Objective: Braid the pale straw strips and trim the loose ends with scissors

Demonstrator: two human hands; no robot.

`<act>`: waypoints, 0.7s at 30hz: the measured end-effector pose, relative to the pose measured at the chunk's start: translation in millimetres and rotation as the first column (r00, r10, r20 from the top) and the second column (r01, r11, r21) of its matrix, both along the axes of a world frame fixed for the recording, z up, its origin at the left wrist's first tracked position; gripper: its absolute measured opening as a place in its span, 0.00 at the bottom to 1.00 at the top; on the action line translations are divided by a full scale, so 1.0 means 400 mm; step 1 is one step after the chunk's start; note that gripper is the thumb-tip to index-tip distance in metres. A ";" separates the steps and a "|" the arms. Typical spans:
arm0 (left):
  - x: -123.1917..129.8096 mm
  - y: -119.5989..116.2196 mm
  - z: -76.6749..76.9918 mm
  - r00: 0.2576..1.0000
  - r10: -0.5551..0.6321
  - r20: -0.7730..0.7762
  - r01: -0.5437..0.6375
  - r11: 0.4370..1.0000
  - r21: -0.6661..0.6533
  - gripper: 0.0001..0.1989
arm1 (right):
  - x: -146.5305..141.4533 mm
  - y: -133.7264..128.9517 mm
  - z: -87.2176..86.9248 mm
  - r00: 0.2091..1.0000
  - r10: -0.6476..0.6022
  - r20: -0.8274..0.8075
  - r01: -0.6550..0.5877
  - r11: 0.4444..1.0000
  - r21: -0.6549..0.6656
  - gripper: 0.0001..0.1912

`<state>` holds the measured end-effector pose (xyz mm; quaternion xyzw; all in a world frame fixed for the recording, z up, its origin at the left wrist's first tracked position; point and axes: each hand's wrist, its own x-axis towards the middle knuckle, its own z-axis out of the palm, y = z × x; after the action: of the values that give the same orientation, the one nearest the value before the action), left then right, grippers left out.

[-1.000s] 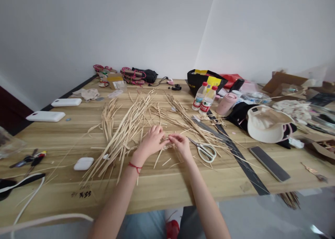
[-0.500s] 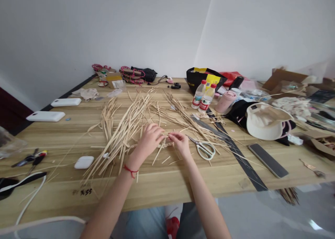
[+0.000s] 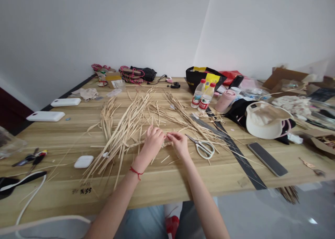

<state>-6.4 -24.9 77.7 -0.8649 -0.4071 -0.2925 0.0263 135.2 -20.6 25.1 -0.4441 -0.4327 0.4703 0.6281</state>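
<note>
My left hand (image 3: 154,143), with a red cord at its wrist, is closed with thumb and fingers pinched at a straw strip. Close on its right, my right hand (image 3: 178,143) pinches at the same spot, the fingertips almost meeting. A pale straw braid (image 3: 135,143) runs under the hands; part of it shows left of my left hand and a short bit between them, while the rest is covered. Loose straw strips (image 3: 128,122) lie in a bundle to the left. Scissors (image 3: 205,150) with pale green handles rest just right of my right hand, blades pointing toward it.
More straw (image 3: 187,116) spreads behind the hands. Two water bottles (image 3: 205,98), a pink cup (image 3: 225,100), a white cap (image 3: 268,122) and a phone (image 3: 267,159) are on the right. A white earphone case (image 3: 83,161) and power banks (image 3: 45,116) are on the left.
My left hand has shifted right and slightly up, closer to my right hand. More of the braid now shows left of it. My right hand is almost where it was.
</note>
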 end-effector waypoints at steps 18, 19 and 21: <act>-0.022 0.079 -0.007 0.995 -0.081 0.061 0.096 0.951 -0.293 0.08 | 0.013 -0.015 0.025 0.993 0.047 0.108 -0.056 0.995 0.079 0.10; -0.026 0.095 -0.006 0.991 -0.094 0.092 0.122 0.921 -0.370 0.08 | 0.016 -0.012 0.022 0.994 0.053 0.098 -0.061 0.995 0.081 0.10; -0.032 0.132 -0.003 0.974 -0.162 0.160 0.224 0.806 -0.547 0.08 | 0.023 -0.003 0.015 0.995 0.062 0.073 -0.067 0.995 0.075 0.09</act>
<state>-19.2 28.1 76.6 -0.8545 -0.3856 -0.2061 -0.2806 144.4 -21.8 31.2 -0.4215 -0.4867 0.4571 0.6136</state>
